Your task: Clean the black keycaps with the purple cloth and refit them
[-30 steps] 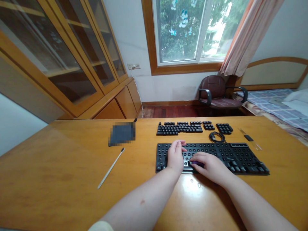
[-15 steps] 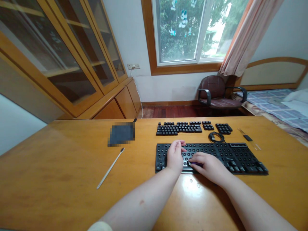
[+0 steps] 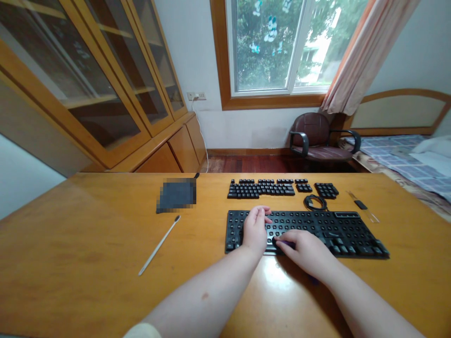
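A black keyboard (image 3: 347,231) lies across the desk, most of its keycaps off, leaving rows of bare key stems. My left hand (image 3: 255,228) rests on its left half, palm turned inward and fingers loosely curled and apart, with nothing seen in them. Just to the right, my right hand (image 3: 306,249) pinches a slim purple thing (image 3: 290,243), largely covered by the fingers. Its tip sits by a dark keycap (image 3: 274,241) in the bottom row, and a bit of purple also shows below the palm. Removed keycaps (image 3: 276,189) lie grouped in keyboard order behind the keyboard.
A coiled black cable (image 3: 315,203) sits behind the keyboard, near the number-pad keycaps (image 3: 326,190). Farther right lies a wire tool with a black grip (image 3: 361,204). To the left are a white stick brush (image 3: 159,246) and a blurred dark pouch-like item (image 3: 178,194) on the wooden desk (image 3: 88,244).
My right fingertips have closed in slightly at the bottom-row keycap. My left hand stays on the keyboard. The whole view has shifted a little.
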The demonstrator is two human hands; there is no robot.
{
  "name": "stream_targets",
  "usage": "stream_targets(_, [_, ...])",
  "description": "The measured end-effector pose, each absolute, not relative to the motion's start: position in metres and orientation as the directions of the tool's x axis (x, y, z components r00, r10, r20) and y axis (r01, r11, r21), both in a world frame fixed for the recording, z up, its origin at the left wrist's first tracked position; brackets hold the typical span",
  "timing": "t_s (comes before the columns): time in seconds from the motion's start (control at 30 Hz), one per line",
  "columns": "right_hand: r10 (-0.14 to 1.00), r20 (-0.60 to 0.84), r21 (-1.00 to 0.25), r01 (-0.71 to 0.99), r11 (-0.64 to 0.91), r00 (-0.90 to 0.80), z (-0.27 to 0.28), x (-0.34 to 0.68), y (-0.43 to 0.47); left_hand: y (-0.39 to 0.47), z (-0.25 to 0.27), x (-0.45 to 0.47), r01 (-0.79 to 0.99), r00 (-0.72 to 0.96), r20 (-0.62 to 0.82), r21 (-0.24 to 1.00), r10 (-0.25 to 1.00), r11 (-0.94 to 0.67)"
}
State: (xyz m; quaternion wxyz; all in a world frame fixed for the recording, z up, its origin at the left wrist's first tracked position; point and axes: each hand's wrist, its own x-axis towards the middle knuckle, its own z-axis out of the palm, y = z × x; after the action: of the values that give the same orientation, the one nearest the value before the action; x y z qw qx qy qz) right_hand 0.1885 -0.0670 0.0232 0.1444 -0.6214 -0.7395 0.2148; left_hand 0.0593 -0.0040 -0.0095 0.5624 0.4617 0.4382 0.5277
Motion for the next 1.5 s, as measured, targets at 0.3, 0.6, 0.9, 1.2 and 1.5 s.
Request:
stream_targets(0.3, [0.985, -0.108, -0.4, 0.913, 0.081, -0.134, 0.027, 0.184, -0.066, -0.002, -0.015, 0.057, -0.19, 0.061, 0.031, 0.982, 0.998, -0.019])
stream_targets(0.6, [0.97, 0.063, -0.481, 0.844, 0.236, -0.236, 0.026, 0.191, -0.064, 0.0, -0.017, 0.055, -0.186, 0.051, 0.024, 0.982, 0.998, -0.014])
stream_targets(0.9, [0.899, 0.424, -0.527, 0.776, 0.346, -0.113, 0.045, 0.194, -0.058, 0.002, -0.019, 0.057, -0.306, -0.025, -0.037, 0.952, 0.999, 0.027])
stream_targets(1.2, [0.987, 0.098, -0.242, 0.959, 0.15, -0.129, 0.037, 0.174, 0.053, 0.004, -0.019, 0.057, -0.338, -0.056, -0.074, 0.94, 0.996, 0.051])
stream_targets(1.5, [0.982, 0.021, -0.212, 0.959, 0.187, -0.187, 0.013, 0.182, 0.055, 0.001, -0.017, 0.058, -0.303, -0.043, -0.071, 0.951, 0.997, 0.054])
